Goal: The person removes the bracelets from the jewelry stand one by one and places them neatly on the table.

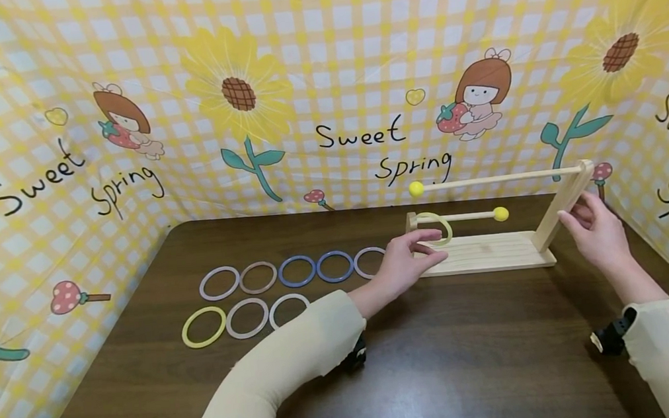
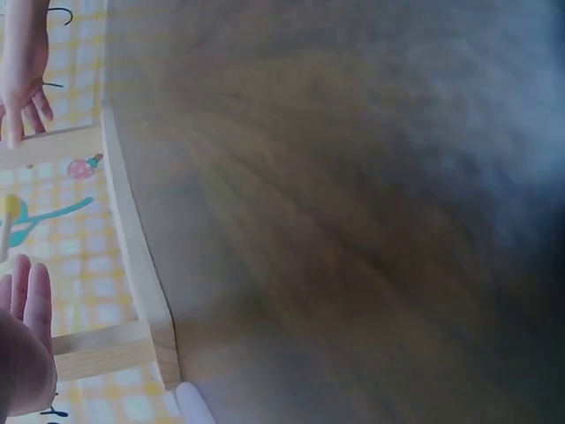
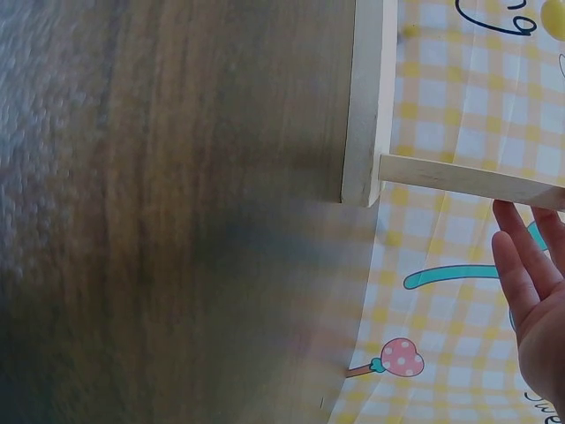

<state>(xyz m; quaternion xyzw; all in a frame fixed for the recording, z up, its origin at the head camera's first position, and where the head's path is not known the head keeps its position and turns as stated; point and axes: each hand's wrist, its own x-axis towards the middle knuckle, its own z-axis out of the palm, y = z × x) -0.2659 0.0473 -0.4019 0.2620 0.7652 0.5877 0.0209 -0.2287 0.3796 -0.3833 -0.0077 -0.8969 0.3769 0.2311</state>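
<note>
A light wooden stand (image 1: 484,255) has two horizontal rods tipped with yellow balls. A yellow-green ring (image 1: 447,229) hangs around the lower rod (image 1: 472,216), near its left end. My left hand (image 1: 401,263) is beside this ring, thumb and fingers spread apart; whether they touch the ring cannot be told. In the left wrist view, the fingers (image 2: 37,300) look straight, and the ring is out of sight. My right hand (image 1: 599,232) rests its fingertips against the tall right post (image 1: 561,206). The right wrist view shows those fingers (image 3: 521,256) extended at the post.
Several rings lie in two rows on the brown table (image 1: 443,359) at left, among them a blue ring (image 1: 298,285), a yellow ring (image 1: 187,335) and a pale ring (image 1: 229,324). The left forearm partly covers a white ring (image 1: 288,297). A checked cloth (image 1: 333,56) stands behind.
</note>
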